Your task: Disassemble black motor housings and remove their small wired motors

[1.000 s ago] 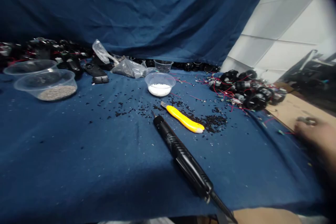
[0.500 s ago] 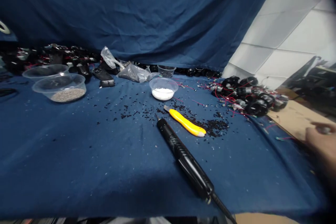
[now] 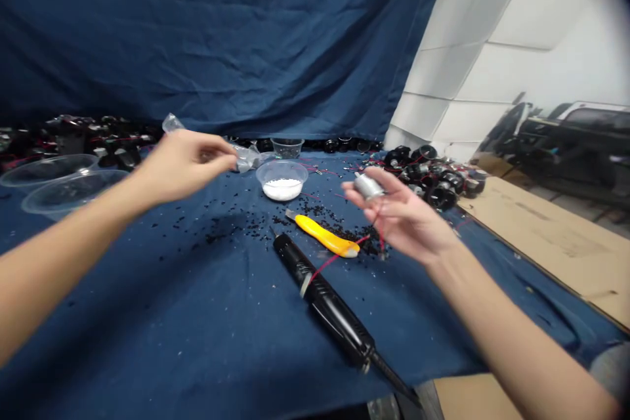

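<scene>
My right hand (image 3: 401,216) is raised over the blue cloth and grips a small silver motor (image 3: 367,186) between thumb and fingers; red wires (image 3: 339,256) hang from it toward the black soldering iron (image 3: 327,302). My left hand (image 3: 184,161) hovers at mid-left above the cloth, fingers pinched together, with its fingertips close to a clear plastic bag (image 3: 246,157); whether it holds anything I cannot make out. A yellow utility knife (image 3: 322,236) lies between the two hands.
A small bowl of white powder (image 3: 282,180) stands behind the knife. Black granules (image 3: 236,220) are scattered on the cloth. Clear tubs (image 3: 59,187) sit at far left, piles of black motors with red wires (image 3: 433,177) at right and back left. Cardboard (image 3: 546,236) lies at right.
My right hand came in from the far right edge to the middle, now holding a motor with red wires. My left hand entered the view from the left. The camera shifted.
</scene>
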Available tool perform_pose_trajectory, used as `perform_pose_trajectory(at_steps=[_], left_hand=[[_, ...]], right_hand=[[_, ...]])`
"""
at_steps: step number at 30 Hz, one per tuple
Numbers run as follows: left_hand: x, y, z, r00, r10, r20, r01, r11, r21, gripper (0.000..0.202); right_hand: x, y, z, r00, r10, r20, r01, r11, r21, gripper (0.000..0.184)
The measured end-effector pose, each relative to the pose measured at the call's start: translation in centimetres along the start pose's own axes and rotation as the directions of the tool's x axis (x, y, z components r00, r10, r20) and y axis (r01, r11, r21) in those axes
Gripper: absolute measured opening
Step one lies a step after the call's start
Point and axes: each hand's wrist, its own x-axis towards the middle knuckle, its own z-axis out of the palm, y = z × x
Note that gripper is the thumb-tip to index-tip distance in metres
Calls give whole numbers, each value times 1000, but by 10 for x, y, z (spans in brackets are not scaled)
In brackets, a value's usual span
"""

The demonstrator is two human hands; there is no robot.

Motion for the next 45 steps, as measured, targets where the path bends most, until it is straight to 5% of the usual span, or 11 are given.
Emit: perform_pose_trajectory(at_steps=[4, 8, 13, 16, 20, 25, 30, 35, 41, 45], left_hand=[[62, -5, 50, 959, 132, 251, -188, 958, 214, 27], [110, -12, 91, 915, 138, 380, -236, 945, 224, 27], [141, -11, 127, 780, 153, 606, -338, 919, 203, 19], [151, -15, 139, 733, 194, 652, -408, 892, 194, 13], [161, -28, 138, 735, 242, 633, -461, 863, 206, 12], [165, -34, 134, 747, 312, 587, -497, 849, 181, 16], [149, -31, 121, 841, 329, 430, -434, 885, 170, 19], [111, -31, 73, 913, 296, 279, -353, 918, 179, 23], [14, -17, 16, 923, 264, 281, -289, 956, 51, 23], [-57, -4, 12, 896, 102, 431, 26, 960, -280, 19]], right_hand=[[21, 37, 11, 990, 89, 107, -102, 987, 123, 43], [21, 52, -2, 965, 250, 73, -261, 934, 243, 43], [16, 57, -1, 930, 325, 174, -368, 815, 446, 42], [20, 57, 1, 909, 328, 257, -415, 773, 480, 43], [35, 52, -7, 917, 310, 252, -397, 781, 482, 43], [47, 55, -21, 950, 309, 37, -303, 891, 338, 39], [48, 63, -27, 965, 218, -144, -187, 962, 201, 41], [48, 42, -11, 954, 13, -299, 50, 978, 202, 39], [15, -15, 46, 981, -181, -76, 193, 955, 226, 33], [-23, 4, 90, 997, -79, 20, 71, 966, 247, 38]])
